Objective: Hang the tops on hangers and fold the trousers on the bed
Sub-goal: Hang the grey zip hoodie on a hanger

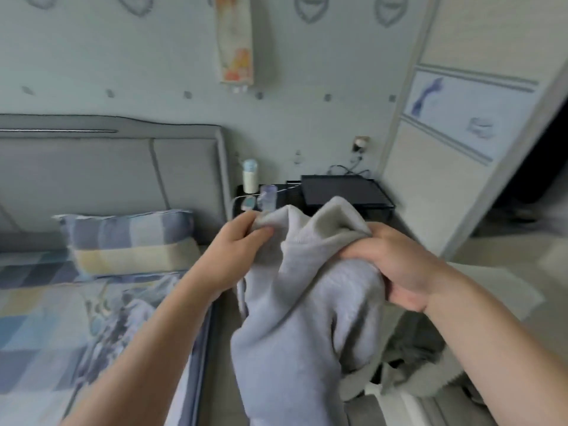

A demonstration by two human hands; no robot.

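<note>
The grey garment is a soft, thick knit, pale grey with a faint lilac cast outside and a fuzzier, fleece-like beige-grey inside where its top edge folds open. It is held up in the air just off the side edge of the bed and hangs down in heavy rounded folds toward the floor. I cannot tell whether it is a top or trousers.

The left hand pinches one upper corner, thumb under and fingers curled over the cloth. The right hand grips the other side, its fingers wrapped round a bunched fold.

The bed has a smooth sheet in a blue, grey and cream check, with a printed picture too blurred to make out. A plump pillow in the same check lies against the padded grey headboard, which has piped seams.

Beyond the garment stands a low dark bench with a white cylindrical bottle with a pale blue cap, a clear cup and a flat black box.

A long paper hanging on the wall carries orange print, too blurred to read. A pale wardrobe door stands at right, and a heap of darker grey fleecy clothes lies below the right arm.
</note>
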